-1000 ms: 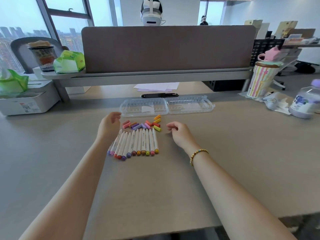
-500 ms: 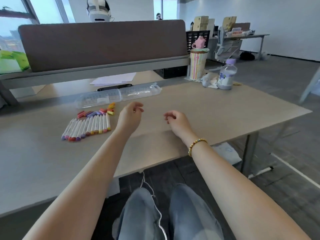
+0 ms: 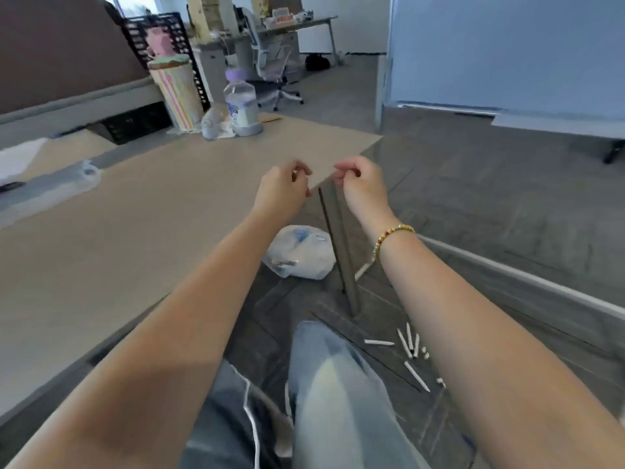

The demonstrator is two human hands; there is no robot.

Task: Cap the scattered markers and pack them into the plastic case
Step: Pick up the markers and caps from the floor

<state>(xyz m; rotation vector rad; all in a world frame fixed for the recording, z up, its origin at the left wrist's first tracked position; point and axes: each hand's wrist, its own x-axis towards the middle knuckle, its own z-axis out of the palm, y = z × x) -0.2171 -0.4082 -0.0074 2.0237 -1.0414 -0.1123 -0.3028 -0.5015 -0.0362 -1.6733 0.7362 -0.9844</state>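
The view faces the table's right end. My left hand (image 3: 282, 191) and my right hand (image 3: 361, 189) hover close together over the table's (image 3: 135, 218) right front corner. Their fingers are loosely curled and I see nothing held in either. The clear plastic case (image 3: 50, 189) lies open at the far left edge, blurred. The row of markers and loose caps on the table is out of view. Several white marker-like sticks (image 3: 409, 345) and a few small bits lie scattered on the floor at the lower right, beside my right forearm.
A striped cup (image 3: 177, 93), a water bottle (image 3: 241, 106) and crumpled tissue (image 3: 216, 125) stand at the table's far side. A white plastic bag (image 3: 301, 253) lies on the floor by the table leg (image 3: 340, 245). My knees fill the bottom.
The view has swung far to the right, so the markers and caps left the frame. Both hands moved with it to the table's right corner and came closer together.
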